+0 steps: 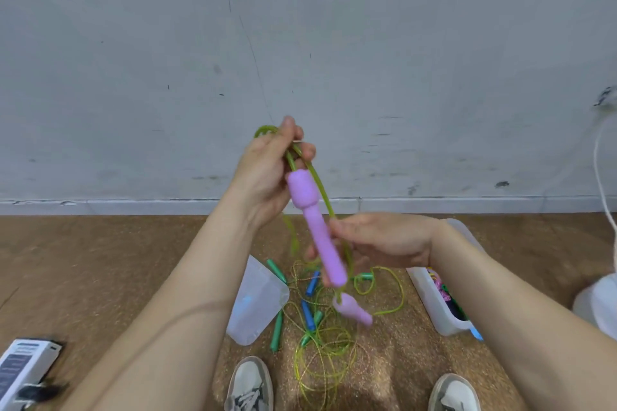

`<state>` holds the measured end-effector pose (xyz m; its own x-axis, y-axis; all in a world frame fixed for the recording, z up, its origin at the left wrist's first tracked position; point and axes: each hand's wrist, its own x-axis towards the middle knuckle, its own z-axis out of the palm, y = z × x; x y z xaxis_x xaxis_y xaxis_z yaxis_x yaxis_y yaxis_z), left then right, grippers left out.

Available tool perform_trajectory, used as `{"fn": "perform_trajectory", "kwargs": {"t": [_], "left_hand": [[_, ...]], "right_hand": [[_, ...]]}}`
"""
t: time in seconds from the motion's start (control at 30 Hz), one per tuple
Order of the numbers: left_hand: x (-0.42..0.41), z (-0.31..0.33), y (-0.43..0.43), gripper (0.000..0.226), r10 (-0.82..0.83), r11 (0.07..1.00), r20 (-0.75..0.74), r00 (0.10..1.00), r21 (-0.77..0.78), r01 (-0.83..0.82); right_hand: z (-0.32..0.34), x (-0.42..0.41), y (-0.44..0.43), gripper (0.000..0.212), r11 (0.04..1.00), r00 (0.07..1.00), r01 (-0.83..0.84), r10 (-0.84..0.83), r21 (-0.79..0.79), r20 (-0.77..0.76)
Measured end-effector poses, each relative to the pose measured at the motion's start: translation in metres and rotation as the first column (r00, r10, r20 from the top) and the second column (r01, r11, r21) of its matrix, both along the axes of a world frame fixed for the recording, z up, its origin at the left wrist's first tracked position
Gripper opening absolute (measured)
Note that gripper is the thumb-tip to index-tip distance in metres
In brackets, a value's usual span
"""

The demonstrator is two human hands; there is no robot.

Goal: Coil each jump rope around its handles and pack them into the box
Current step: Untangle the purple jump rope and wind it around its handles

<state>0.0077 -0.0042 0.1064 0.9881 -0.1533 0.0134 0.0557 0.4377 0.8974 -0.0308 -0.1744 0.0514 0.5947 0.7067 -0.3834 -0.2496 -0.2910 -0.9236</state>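
A person's left hand [267,173] pinches a bend of green rope [323,193] just above the cat-eared head of a purple handle [315,230]. The right hand [380,240] curls round the handle's lower shaft, so the handle sits tilted between the two hands. At five o'clock from that grip, the rope's second purple handle [354,308] dangles free below the first, not yet brought alongside it. The step in hand appears to be the start of coiling this rope. The next move calls for bringing both handles together and winding the slack round them, with the cord kept taut so the loops do not slip. At six o'clock, a tangle of loose ropes [320,343] with green and blue handles lies on the brown floor [100,260], yet to be coiled. A translucent lid [257,303] rests at seven o'clock from the hands. The box [430,303], at four o'clock, already holds some packed ropes. A white carton [23,367] sits at far lower left, and two shoes [250,384] flank the pile.
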Motion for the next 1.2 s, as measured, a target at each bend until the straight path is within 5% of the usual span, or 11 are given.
{"fn": "perform_trajectory", "kwargs": {"t": [0.1,0.2,0.27,0.37,0.47,0.53,0.63,0.73,0.83,1.0,1.2], "left_hand": [[0.008,0.005,0.022,0.022,0.112,0.993,-0.014,0.994,-0.02,-0.112],[0.012,0.006,0.045,0.019,0.062,0.977,-0.004,0.998,0.204,-0.06],[0.012,0.003,0.052,0.018,-0.016,0.916,-0.037,0.999,0.401,0.029],[0.007,-0.01,0.046,0.036,-0.183,0.755,-0.138,0.973,0.614,0.229],[-0.008,-0.02,0.019,0.031,-0.415,0.647,-0.199,0.888,0.621,0.442],[-0.02,-0.022,-0.002,0.023,-0.537,0.629,-0.179,0.825,0.566,0.533],[-0.028,-0.029,-0.021,0.011,-0.616,0.626,-0.154,0.773,0.5,0.598],[-0.026,-0.031,-0.026,0.023,-0.542,0.707,-0.093,0.835,0.486,0.513],[-0.018,-0.024,-0.026,0.032,-0.383,0.864,-0.045,0.923,0.336,0.375],[-0.006,-0.021,-0.022,0.022,-0.109,0.964,-0.044,0.993,0.24,0.116],[0.0,-0.017,-0.011,0.033,0.09,0.974,-0.064,0.994,0.214,-0.074]], "right_hand": [[0.004,-0.001,-0.012,0.039,1.0,0.999,0.011,-0.011,-0.007,-0.033],[0.01,-0.001,-0.022,0.029,0.996,0.996,0.088,-0.088,-0.025,0.029],[0.017,0.001,-0.022,0.024,0.961,0.966,0.251,-0.255,0.119,0.027],[0.03,0.01,-0.018,0.022,0.717,0.843,0.537,-0.47,0.445,-0.262],[0.038,0.018,-0.012,0.02,0.48,0.782,0.618,-0.292,0.623,-0.551],[0.039,0.021,-0.009,0.026,0.357,0.721,0.691,-0.271,0.629,-0.638],[0.04,0.026,-0.002,0.034,0.211,0.56,0.823,-0.457,0.527,-0.691],[0.031,0.028,0.003,0.035,0.341,0.474,0.859,-0.811,0.382,-0.342],[0.026,0.024,0.002,0.048,0.487,0.495,0.852,-0.869,0.191,0.011],[0.026,0.003,0.024,0.056,0.776,0.797,0.601,-0.599,0.191,-0.07],[0.027,-0.001,0.029,0.035,0.821,0.835,0.528,-0.549,0.216,0.044]]}}
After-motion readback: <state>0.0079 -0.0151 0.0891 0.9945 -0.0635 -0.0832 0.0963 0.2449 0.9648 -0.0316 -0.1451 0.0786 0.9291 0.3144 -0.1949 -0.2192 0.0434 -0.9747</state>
